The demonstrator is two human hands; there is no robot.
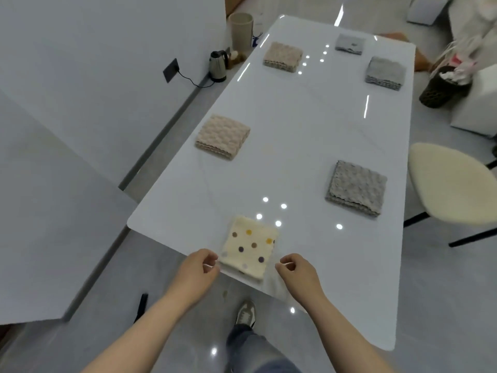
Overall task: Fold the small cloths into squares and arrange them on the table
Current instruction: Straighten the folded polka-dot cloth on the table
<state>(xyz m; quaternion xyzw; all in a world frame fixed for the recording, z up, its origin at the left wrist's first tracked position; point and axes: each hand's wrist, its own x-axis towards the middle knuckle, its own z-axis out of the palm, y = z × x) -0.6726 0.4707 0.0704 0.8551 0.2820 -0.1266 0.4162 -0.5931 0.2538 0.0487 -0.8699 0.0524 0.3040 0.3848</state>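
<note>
Hands are held loosely curled, empty: left hand (200, 265) just left of the folded polka-dot cloth (248, 247), right hand (294, 266) just right, at the table (282, 130) edge.

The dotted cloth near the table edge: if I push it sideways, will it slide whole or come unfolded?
The dotted cloth looks soft and layered, so it probably bends rather than moves stiffly. The table is glossy, so it may slide easily. The top layer could shift, since nothing pins it.

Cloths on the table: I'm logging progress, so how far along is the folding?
Six folded squares lie spaced on the table, including the polka-dot cloth at the near edge. Both hands, left and right, hover beside it holding nothing. No unfolded cloth is visible, so it looks nearly finished.
</note>
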